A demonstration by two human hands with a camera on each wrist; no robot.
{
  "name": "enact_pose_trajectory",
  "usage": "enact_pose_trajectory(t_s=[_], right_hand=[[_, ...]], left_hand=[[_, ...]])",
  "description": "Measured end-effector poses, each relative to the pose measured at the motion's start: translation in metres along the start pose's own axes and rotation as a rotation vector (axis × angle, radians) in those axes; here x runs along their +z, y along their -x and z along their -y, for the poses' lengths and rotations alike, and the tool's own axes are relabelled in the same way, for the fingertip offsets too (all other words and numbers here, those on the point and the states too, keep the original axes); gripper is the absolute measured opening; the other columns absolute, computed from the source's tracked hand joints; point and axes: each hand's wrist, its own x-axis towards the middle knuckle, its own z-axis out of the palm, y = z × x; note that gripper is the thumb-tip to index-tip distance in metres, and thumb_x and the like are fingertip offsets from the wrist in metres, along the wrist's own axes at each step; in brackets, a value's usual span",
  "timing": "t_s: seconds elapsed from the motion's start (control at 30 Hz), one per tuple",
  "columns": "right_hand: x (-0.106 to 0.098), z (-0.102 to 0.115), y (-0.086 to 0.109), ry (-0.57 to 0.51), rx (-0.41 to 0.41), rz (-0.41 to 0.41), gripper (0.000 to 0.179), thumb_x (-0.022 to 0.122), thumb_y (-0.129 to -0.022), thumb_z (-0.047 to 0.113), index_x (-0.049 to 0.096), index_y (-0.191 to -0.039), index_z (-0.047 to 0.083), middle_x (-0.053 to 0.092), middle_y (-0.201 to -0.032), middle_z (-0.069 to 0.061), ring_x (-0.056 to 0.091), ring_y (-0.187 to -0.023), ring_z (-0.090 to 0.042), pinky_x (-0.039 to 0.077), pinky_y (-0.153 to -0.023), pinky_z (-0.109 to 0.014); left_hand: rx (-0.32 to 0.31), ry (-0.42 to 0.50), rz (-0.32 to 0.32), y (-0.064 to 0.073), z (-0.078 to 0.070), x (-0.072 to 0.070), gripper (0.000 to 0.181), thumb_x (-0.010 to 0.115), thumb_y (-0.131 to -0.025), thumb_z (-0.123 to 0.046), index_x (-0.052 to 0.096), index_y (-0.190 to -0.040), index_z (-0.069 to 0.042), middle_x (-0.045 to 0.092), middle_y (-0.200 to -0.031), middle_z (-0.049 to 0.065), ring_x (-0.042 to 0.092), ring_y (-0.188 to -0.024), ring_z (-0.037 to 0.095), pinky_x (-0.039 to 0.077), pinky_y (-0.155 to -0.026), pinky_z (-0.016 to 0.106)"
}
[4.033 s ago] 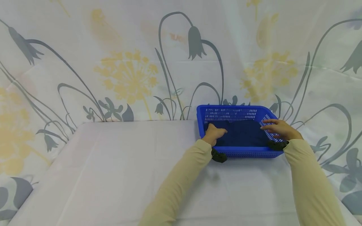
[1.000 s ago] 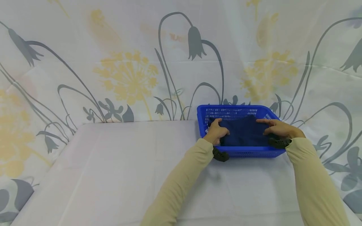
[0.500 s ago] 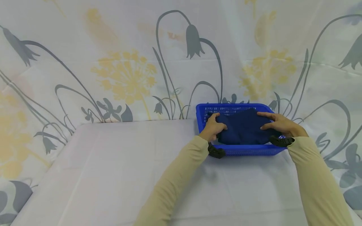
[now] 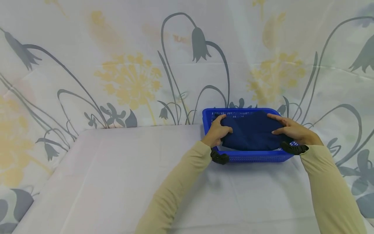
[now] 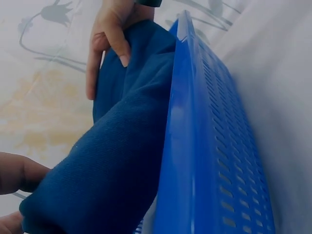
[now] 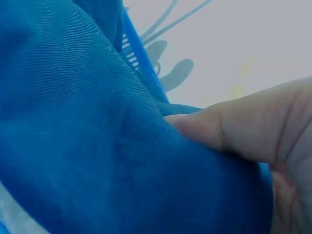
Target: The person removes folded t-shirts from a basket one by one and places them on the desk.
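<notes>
A folded dark blue cloth (image 4: 251, 131) is raised at the mouth of a blue plastic basket (image 4: 257, 156), its far edge level with the basket's back rim. My left hand (image 4: 217, 131) grips the cloth's left end, thumb toward me. At the other end my right hand (image 4: 295, 130) pinches it between thumb and fingers. The right wrist view shows that thumb (image 6: 219, 124) pressing on the blue fabric (image 6: 97, 131). From the left wrist, the cloth (image 5: 117, 136) bulges above the basket's rim (image 5: 180, 122), with the right hand (image 5: 112, 34) at its far end. What garment or item it is cannot be told.
The basket stands on a white-covered table (image 4: 122, 175), at its back edge right of the middle. Behind rises a curtain-like backdrop (image 4: 134, 81) printed with grey and yellow flowers. Something dark (image 4: 217, 115) lies in the basket's back left corner.
Four seconds ago the cloth lay flat in the basket with my hands apart at its sides. Both hands have since taken hold of its ends and lifted it slightly, the hands spreading a little.
</notes>
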Motion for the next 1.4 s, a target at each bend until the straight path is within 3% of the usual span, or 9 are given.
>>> enact_pose_trajectory(t_s=[0.2, 0.4, 0.57, 0.73, 0.97, 1.1, 1.2, 1.3, 1.4], right_hand=[[0.004, 0.009, 0.008, -0.013, 0.005, -0.067, 0.081, 0.059, -0.094, 0.002, 0.006, -0.156, 0.007, -0.017, -0.158, -0.014, -0.02, -0.14, -0.034, -0.004, -0.107, -0.063], [0.008, 0.017, 0.013, -0.031, 0.0, -0.128, 0.08, 0.06, -0.097, 0.012, 0.008, -0.157, 0.014, -0.012, -0.159, -0.01, -0.016, -0.141, -0.035, -0.001, -0.108, -0.062], [0.016, 0.025, 0.017, -0.064, 0.023, -0.182, 0.081, 0.064, -0.096, 0.022, 0.011, -0.157, 0.017, -0.01, -0.16, -0.008, -0.015, -0.142, -0.033, 0.001, -0.109, -0.061], [0.024, 0.031, 0.021, -0.08, -0.001, -0.216, 0.084, 0.068, -0.093, 0.021, 0.014, -0.157, 0.019, -0.01, -0.16, -0.005, -0.015, -0.143, -0.03, 0.002, -0.111, -0.057], [0.038, 0.037, 0.026, -0.079, -0.026, -0.272, 0.083, 0.067, -0.094, 0.022, 0.014, -0.157, 0.027, -0.002, -0.161, 0.003, 0.005, -0.145, -0.03, 0.026, -0.11, -0.038], [0.048, 0.04, 0.028, -0.109, -0.051, -0.301, 0.083, 0.068, -0.093, 0.02, 0.016, -0.157, 0.026, 0.002, -0.161, 0.006, 0.001, -0.145, -0.026, 0.023, -0.112, -0.037], [0.054, 0.043, 0.028, -0.137, -0.075, -0.312, 0.082, 0.068, -0.093, 0.017, 0.017, -0.157, 0.026, 0.005, -0.161, 0.007, 0.004, -0.145, -0.024, 0.029, -0.107, -0.026], [0.059, 0.045, 0.03, -0.193, -0.115, -0.317, 0.081, 0.068, -0.092, 0.012, 0.019, -0.156, 0.025, 0.007, -0.161, 0.005, 0.01, -0.145, -0.023, 0.037, -0.093, -0.014], [0.067, 0.045, 0.032, -0.301, -0.163, -0.295, 0.082, 0.066, -0.092, 0.004, 0.02, -0.156, 0.024, 0.007, -0.161, 0.003, 0.017, -0.143, -0.022, 0.042, -0.087, -0.012]], left_hand=[[0.024, 0.024, 0.046, 0.004, -0.003, -0.01, 0.075, 0.065, -0.084, 0.006, 0.041, -0.148, -0.025, 0.027, -0.154, 0.009, 0.049, -0.119, 0.032, 0.047, -0.09, 0.045], [0.053, 0.066, 0.079, 0.009, -0.008, -0.019, 0.074, 0.063, -0.085, 0.006, 0.041, -0.148, -0.025, 0.029, -0.154, 0.007, 0.051, -0.118, 0.032, 0.047, -0.09, 0.048], [0.097, 0.046, 0.092, 0.009, -0.009, -0.028, 0.075, 0.063, -0.083, 0.004, 0.04, -0.149, -0.023, 0.027, -0.154, 0.008, 0.046, -0.125, 0.032, 0.045, -0.093, 0.046], [0.123, 0.065, 0.114, 0.011, -0.009, -0.039, 0.075, 0.063, -0.083, 0.002, 0.038, -0.15, -0.022, 0.026, -0.154, 0.009, 0.043, -0.128, 0.032, 0.043, -0.096, 0.047], [0.118, 0.106, 0.097, 0.02, -0.01, -0.049, 0.074, 0.065, -0.083, -0.001, 0.04, -0.149, -0.026, 0.029, -0.152, 0.009, 0.046, -0.126, 0.032, 0.045, -0.094, 0.046], [0.128, 0.125, 0.093, 0.026, -0.01, -0.055, 0.075, 0.067, -0.084, -0.001, 0.039, -0.149, -0.026, 0.031, -0.152, 0.01, 0.046, -0.126, 0.033, 0.045, -0.095, 0.045], [0.142, 0.136, 0.094, 0.03, -0.01, -0.062, 0.074, 0.067, -0.084, 0.0, 0.04, -0.149, -0.024, 0.03, -0.152, 0.007, 0.047, -0.125, 0.033, 0.046, -0.094, 0.043], [0.152, 0.143, 0.097, 0.034, -0.009, -0.068, 0.074, 0.067, -0.083, 0.001, 0.041, -0.148, -0.024, 0.03, -0.152, 0.003, 0.05, -0.123, 0.032, 0.047, -0.093, 0.041], [0.163, 0.13, 0.098, 0.038, -0.008, -0.073, 0.074, 0.067, -0.083, 0.001, 0.041, -0.148, -0.024, 0.031, -0.151, 0.002, 0.051, -0.121, 0.032, 0.048, -0.091, 0.041]])
